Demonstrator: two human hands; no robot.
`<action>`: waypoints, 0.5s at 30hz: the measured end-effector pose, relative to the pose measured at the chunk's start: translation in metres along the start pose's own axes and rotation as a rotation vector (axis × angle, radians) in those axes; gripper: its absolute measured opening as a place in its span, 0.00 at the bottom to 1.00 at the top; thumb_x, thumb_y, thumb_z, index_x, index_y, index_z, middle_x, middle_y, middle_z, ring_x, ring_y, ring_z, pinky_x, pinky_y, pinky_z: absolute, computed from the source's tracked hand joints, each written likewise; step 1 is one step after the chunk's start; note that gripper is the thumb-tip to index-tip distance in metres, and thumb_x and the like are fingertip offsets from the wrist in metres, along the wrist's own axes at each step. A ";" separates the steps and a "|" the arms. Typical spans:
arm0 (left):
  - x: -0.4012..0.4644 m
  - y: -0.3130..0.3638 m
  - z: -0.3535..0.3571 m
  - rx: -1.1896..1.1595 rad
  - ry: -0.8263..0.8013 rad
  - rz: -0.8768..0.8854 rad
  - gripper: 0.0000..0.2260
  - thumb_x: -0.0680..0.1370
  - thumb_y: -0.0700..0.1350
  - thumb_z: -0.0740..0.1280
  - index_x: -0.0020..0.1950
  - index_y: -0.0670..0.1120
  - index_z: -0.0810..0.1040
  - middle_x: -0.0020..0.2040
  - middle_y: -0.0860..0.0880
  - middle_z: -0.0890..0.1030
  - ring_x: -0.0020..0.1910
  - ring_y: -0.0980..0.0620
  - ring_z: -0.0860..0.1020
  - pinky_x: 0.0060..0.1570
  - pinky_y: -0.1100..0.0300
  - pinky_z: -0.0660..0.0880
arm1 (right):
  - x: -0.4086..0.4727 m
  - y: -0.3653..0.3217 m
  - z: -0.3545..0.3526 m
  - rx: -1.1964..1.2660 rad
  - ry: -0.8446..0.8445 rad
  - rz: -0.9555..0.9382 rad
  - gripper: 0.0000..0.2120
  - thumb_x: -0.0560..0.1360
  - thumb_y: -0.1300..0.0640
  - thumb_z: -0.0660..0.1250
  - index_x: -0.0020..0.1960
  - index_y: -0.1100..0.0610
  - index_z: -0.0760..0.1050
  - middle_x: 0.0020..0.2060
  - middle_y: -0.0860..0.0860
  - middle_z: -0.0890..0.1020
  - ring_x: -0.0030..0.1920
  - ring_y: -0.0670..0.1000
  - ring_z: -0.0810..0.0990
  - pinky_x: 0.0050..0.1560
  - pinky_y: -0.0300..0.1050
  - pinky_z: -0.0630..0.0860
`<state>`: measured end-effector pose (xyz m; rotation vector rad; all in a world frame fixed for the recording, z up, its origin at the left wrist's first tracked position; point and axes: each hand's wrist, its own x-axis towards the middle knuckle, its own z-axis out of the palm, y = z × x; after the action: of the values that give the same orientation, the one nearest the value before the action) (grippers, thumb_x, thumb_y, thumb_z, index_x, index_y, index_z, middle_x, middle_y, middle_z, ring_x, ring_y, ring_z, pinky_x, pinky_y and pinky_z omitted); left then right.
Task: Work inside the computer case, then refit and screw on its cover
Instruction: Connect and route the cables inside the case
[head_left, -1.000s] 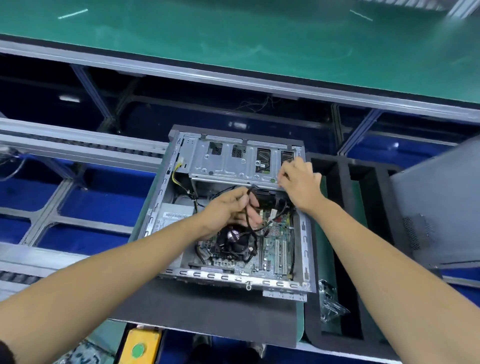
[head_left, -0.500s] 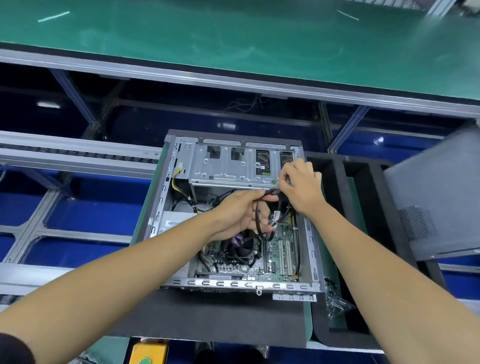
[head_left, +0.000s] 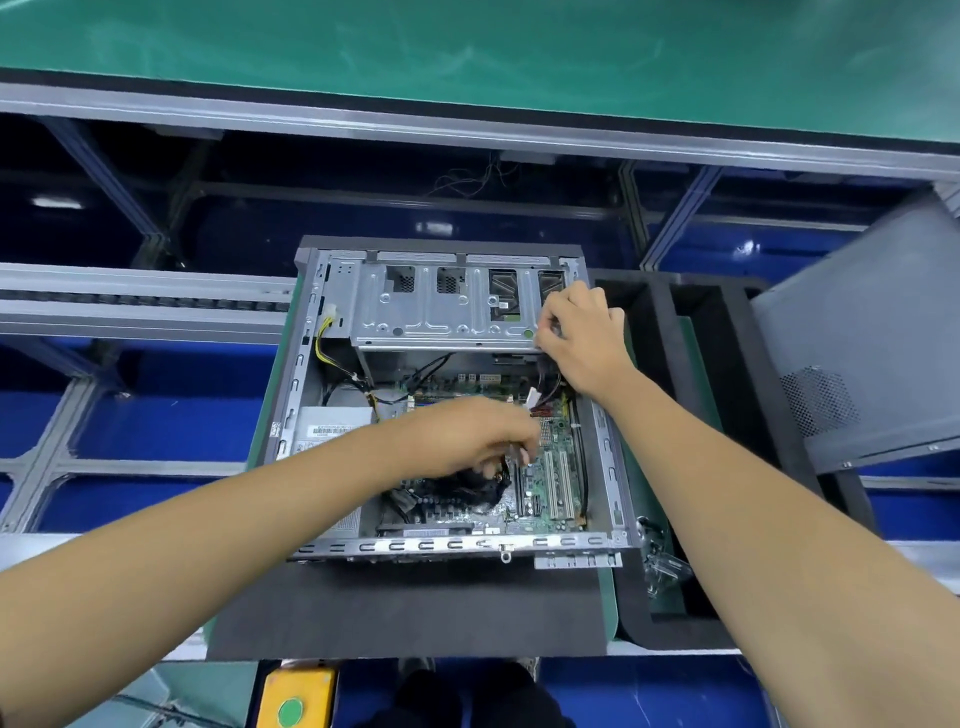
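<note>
The open computer case (head_left: 291, 415) lies on a dark foam mat, its green motherboard (head_left: 558, 467) and silver drive cage (head_left: 426, 312) exposed. My left hand (head_left: 467, 436) reaches down over the board near the black CPU fan (head_left: 457, 491), fingers curled and pinching a black cable end. My right hand (head_left: 582, 338) is at the cage's right end, fingers curled round dark cables that run down to a white connector (head_left: 533, 400). The grey cover panel (head_left: 862, 338) leans at the far right, off the case.
A black foam tray (head_left: 727, 415) stands right of the case, with a clear plastic bag (head_left: 660, 561) in its slot. A yellow box with a green button (head_left: 296, 696) sits at the bottom edge. Conveyor rails (head_left: 130, 306) run left; a green bench top (head_left: 467, 52) lies beyond.
My left hand has dropped from beside the right hand down toward the CPU fan and board. My right hand has stayed at the drive cage's right end.
</note>
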<state>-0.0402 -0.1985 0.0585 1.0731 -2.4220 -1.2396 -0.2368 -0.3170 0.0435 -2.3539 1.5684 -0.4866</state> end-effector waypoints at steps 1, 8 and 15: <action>0.001 0.001 0.005 0.138 -0.025 0.056 0.07 0.80 0.45 0.61 0.54 0.55 0.76 0.49 0.62 0.78 0.40 0.54 0.79 0.45 0.51 0.80 | 0.000 0.000 0.000 0.007 0.003 -0.001 0.04 0.75 0.49 0.62 0.43 0.48 0.70 0.46 0.43 0.66 0.48 0.45 0.60 0.44 0.48 0.50; 0.017 0.013 0.037 0.080 -0.396 -0.044 0.06 0.78 0.41 0.66 0.49 0.47 0.68 0.46 0.49 0.75 0.50 0.48 0.67 0.55 0.48 0.69 | -0.001 0.001 0.000 0.027 0.008 0.000 0.05 0.76 0.50 0.62 0.42 0.48 0.69 0.45 0.43 0.66 0.48 0.45 0.59 0.44 0.48 0.50; 0.034 0.013 0.046 0.107 -0.444 -0.221 0.15 0.84 0.55 0.62 0.50 0.44 0.71 0.43 0.45 0.78 0.44 0.47 0.72 0.45 0.50 0.71 | -0.002 -0.001 -0.001 0.049 -0.003 0.011 0.05 0.76 0.51 0.62 0.42 0.49 0.69 0.46 0.44 0.68 0.50 0.48 0.61 0.48 0.49 0.54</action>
<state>-0.0934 -0.1887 0.0351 1.2334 -2.7784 -1.5789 -0.2366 -0.3150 0.0444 -2.3075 1.5499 -0.5123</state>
